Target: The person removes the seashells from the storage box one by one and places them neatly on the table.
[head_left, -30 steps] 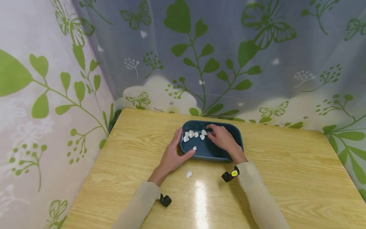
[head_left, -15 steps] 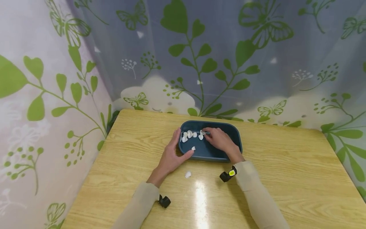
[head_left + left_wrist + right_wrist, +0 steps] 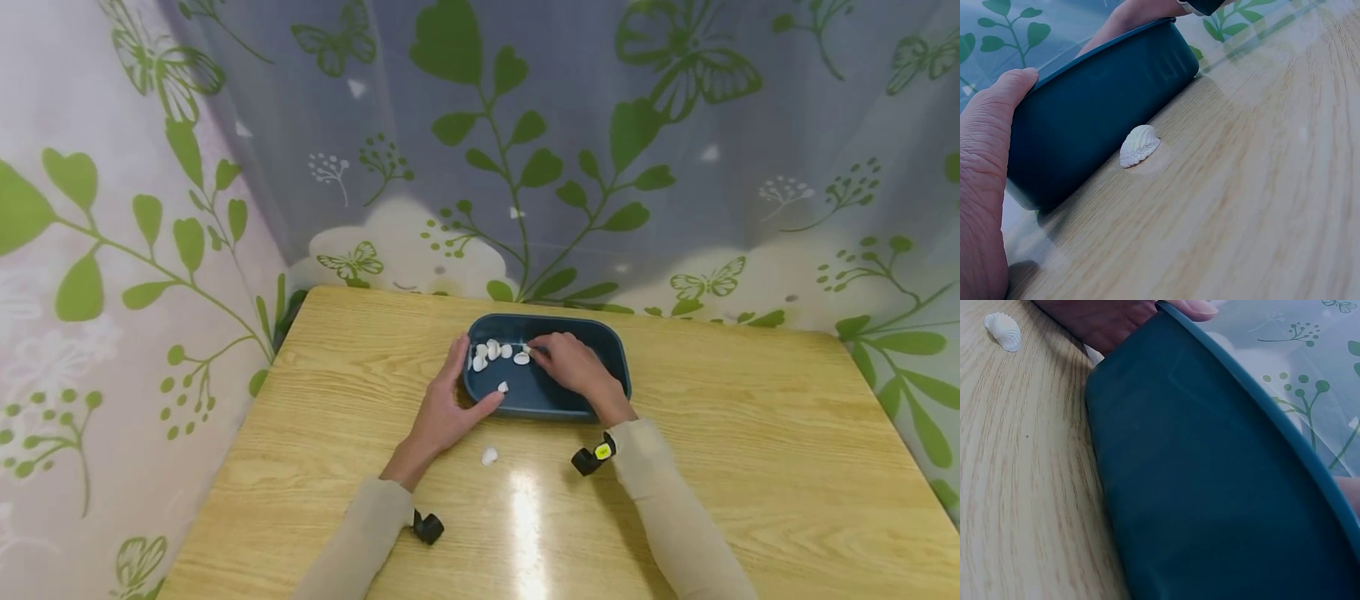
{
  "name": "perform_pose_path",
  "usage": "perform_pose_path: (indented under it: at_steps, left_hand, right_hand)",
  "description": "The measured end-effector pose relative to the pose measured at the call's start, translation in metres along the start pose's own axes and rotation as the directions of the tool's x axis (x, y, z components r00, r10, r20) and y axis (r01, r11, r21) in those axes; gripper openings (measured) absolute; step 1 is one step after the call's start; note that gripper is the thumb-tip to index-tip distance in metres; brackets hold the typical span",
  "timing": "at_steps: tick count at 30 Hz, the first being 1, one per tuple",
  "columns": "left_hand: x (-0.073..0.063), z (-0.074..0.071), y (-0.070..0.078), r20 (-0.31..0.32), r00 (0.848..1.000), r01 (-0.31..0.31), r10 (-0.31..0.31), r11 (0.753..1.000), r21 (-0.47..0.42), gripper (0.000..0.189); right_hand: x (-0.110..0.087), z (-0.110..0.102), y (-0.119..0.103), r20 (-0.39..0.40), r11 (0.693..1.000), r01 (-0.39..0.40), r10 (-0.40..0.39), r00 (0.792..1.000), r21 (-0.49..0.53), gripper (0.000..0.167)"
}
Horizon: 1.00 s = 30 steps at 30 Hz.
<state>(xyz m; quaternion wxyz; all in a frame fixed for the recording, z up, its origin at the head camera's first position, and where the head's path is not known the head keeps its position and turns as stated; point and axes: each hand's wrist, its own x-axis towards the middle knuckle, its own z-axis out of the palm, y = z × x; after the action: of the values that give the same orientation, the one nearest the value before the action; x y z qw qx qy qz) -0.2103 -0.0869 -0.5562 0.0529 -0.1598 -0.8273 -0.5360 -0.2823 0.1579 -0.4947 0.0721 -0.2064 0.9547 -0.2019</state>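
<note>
A dark blue plastic tub (image 3: 547, 404) stands on the table with several white seashells (image 3: 492, 350) inside, mostly toward its left end. My left hand (image 3: 441, 412) holds the tub's left end, its fingers along the side and its thumb over the front rim, as the left wrist view also shows. Inside the tub, the fingertips of my right hand (image 3: 572, 364) pinch a small white shell (image 3: 527, 348), just above another shell (image 3: 521, 359). One more shell (image 3: 503, 387) lies by my left thumb. The tub wall hides the right fingers from the right wrist view.
A ribbed white shell (image 3: 1139, 146) lies on the wooden table (image 3: 360, 350) in front of the tub. Behind the table hangs a curtain (image 3: 555, 125) printed with leaves and butterflies. Another patterned cloth (image 3: 135, 350) borders the left side.
My right hand has shifted slightly left onto a shell and pinches it; the shell just below it has turned a little. My left hand keeps its hold on the tub. The head view has drifted slightly.
</note>
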Motion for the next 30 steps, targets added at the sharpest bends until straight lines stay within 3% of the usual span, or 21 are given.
perform_pose_path:
  at_steps: [7, 18, 28, 30]
  left_hand:
    - [-0.001, -0.001, 0.002, 0.0, 1.0, 0.011, -0.011, 1.0, -0.005, 0.104]
    - [0.0, -0.001, 0.001, 0.009, 1.0, 0.025, -0.025, 1.0, -0.005, 0.105]
    - [-0.001, 0.0, 0.001, 0.001, 1.0, 0.016, -0.016, 1.0, -0.005, 0.105]
    - [-0.001, 0.0, 0.001, -0.001, 1.0, 0.02, -0.02, 1.0, -0.004, 0.105]
  right_hand:
    - [-0.007, -0.006, -0.003, 0.041, 0.997, -0.066, 0.067, 0.997, -0.025, 0.027]
    - [-0.027, -0.014, -0.004, 0.13, 0.99, -0.133, 0.128, 0.983, 0.036, 0.024]
    - [-0.029, -0.014, 0.006, 0.125, 0.984, -0.095, 0.076, 0.989, 0.154, 0.024]
    - [-0.029, -0.016, 0.007, 0.137, 0.981, -0.096, 0.073, 0.988, 0.169, 0.03]
